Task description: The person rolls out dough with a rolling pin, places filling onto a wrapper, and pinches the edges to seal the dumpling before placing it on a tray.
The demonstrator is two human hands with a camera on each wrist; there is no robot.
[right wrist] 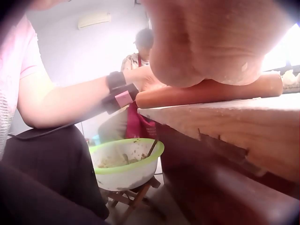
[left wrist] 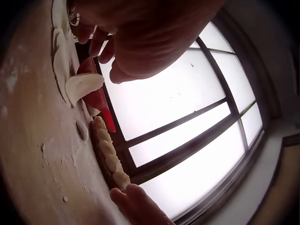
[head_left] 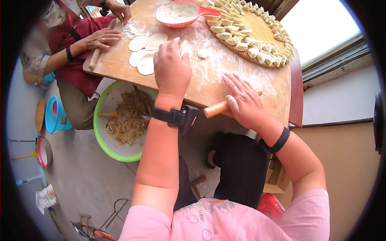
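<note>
My right hand (head_left: pixel 244 102) lies flat over a wooden rolling pin (head_left: pixel 217 108) at the table's near edge, fingers straight. The right wrist view shows the palm on the same pin (right wrist: pixel 211 93). My left hand (head_left: pixel 172 68) is above the floured board, its fingers loosely bent with nothing between them. Just right of its thumb is a thin dough wrapper (head_left: pixel 185 48); the left wrist view has this wrapper (left wrist: pixel 83 86) curled and tilted up, apart from the fingers. Several round wrappers (head_left: pixel 146 64) overlap left of that hand. A small dough piece (head_left: pixel 202 53) sits to its right.
A round woven tray (head_left: pixel 257 26) of dumplings stands at the back right. Beside it is a red strainer (head_left: pixel 177 15) holding flour. A green-rimmed basin (head_left: pixel 100 140) of filling is below the table's left edge. Another person's hand (head_left: pixel 102 38) rests on a second rolling pin (head_left: pixel 95 58).
</note>
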